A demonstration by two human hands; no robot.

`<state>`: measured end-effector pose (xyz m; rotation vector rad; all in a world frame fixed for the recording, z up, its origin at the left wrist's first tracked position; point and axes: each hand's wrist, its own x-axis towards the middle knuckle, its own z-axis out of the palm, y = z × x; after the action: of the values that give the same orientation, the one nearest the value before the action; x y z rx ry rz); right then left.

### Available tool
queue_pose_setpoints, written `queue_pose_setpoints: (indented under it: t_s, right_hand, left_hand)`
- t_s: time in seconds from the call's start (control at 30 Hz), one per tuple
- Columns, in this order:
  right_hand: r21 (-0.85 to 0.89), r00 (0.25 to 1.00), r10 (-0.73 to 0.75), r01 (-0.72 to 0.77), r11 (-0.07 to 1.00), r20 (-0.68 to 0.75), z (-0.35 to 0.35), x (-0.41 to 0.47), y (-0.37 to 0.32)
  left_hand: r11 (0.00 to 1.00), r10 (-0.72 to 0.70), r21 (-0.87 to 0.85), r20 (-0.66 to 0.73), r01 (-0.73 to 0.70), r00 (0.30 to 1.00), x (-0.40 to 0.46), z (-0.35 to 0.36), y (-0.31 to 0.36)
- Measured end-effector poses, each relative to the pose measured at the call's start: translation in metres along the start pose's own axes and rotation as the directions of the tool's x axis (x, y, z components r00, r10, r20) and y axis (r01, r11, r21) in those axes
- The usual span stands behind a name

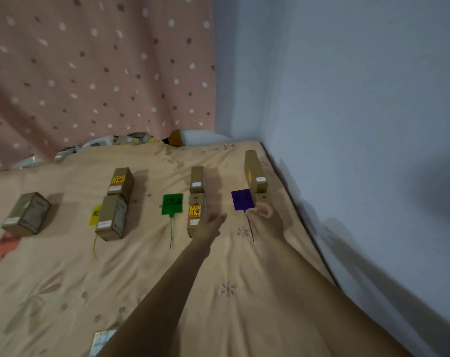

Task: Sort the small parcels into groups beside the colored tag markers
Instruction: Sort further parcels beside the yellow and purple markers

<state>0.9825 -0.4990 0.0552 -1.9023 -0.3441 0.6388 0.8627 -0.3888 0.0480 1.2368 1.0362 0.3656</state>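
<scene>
Four tag markers lie in a row on the beige bedcover: red [5,244], yellow [95,215], green [172,204] and purple [242,199]. One brown parcel [26,213] stands above the red tag. Two parcels [121,180] [112,217] sit by the yellow tag, two [197,176] [195,215] right of the green tag, and a tall one [255,167] and a low one [261,197] right of the purple tag. My left hand [211,225] is spread flat against the nearer green-group parcel. My right hand [266,212] is curled at the low parcel's front; blur hides any grip.
Another parcel [102,342] lies at the near edge, partly under my left forearm. A grey wall [360,150] runs along the bed's right side. A pink spotted curtain [97,73] hangs behind the bed, with bags and a pillow [200,136] at its foot.
</scene>
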Motion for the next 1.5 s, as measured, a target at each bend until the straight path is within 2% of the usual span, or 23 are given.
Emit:
queue_pose_setpoints:
  t_s: [0.23, 0.4, 0.53, 0.67, 0.83, 1.03, 1.27, 1.37, 1.5]
  right_hand:
    - [0.031, 0.998, -0.019, 0.017, 0.999, 0.059, 0.113, -0.109, -0.011]
    - [-0.040, 0.985, 0.007, 0.000, 0.999, 0.171, 0.188, -0.186, 0.006]
    - [-0.149, 0.972, 0.084, -0.052, 0.988, 0.219, 0.232, -0.229, 0.018]
    - [-0.317, 0.924, 0.148, -0.030, 0.948, 0.353, 0.260, -0.261, 0.040]
    - [-0.504, 0.881, 0.227, 0.014, 0.864, 0.414, 0.282, -0.284, 0.070]
    - [-0.619, 0.885, 0.220, 0.093, 0.780, 0.410, 0.300, -0.297, 0.081]
    - [-0.657, 0.891, 0.170, 0.171, 0.734, 0.422, 0.310, -0.306, 0.084]
    - [-0.614, 0.886, 0.170, 0.151, 0.774, 0.431, 0.313, -0.311, 0.084]
    - [-0.532, 0.911, 0.123, 0.117, 0.839, 0.394, 0.313, -0.317, 0.076]
  left_hand:
    - [1.000, 0.024, 0.022, -0.039, -0.023, 0.999, -0.049, -0.153, -0.030]
    - [0.999, -0.017, 0.040, -0.083, 0.021, 0.996, -0.090, -0.259, -0.069]
    - [0.993, -0.099, 0.052, -0.087, 0.103, 0.991, -0.116, -0.308, -0.107]
    - [0.979, -0.183, 0.074, -0.097, 0.190, 0.978, -0.138, -0.327, -0.145]
    - [0.954, -0.271, 0.092, -0.137, 0.285, 0.953, -0.159, -0.331, -0.183]
    - [0.934, -0.347, 0.086, -0.018, 0.347, 0.938, -0.168, -0.337, -0.207]
    - [0.925, -0.378, -0.049, -0.003, 0.377, 0.926, -0.175, -0.338, -0.224]
    - [0.908, -0.410, -0.122, -0.059, 0.401, 0.910, -0.170, -0.346, -0.234]
    - [0.941, -0.337, -0.086, -0.166, 0.327, 0.927, -0.174, -0.353, -0.211]
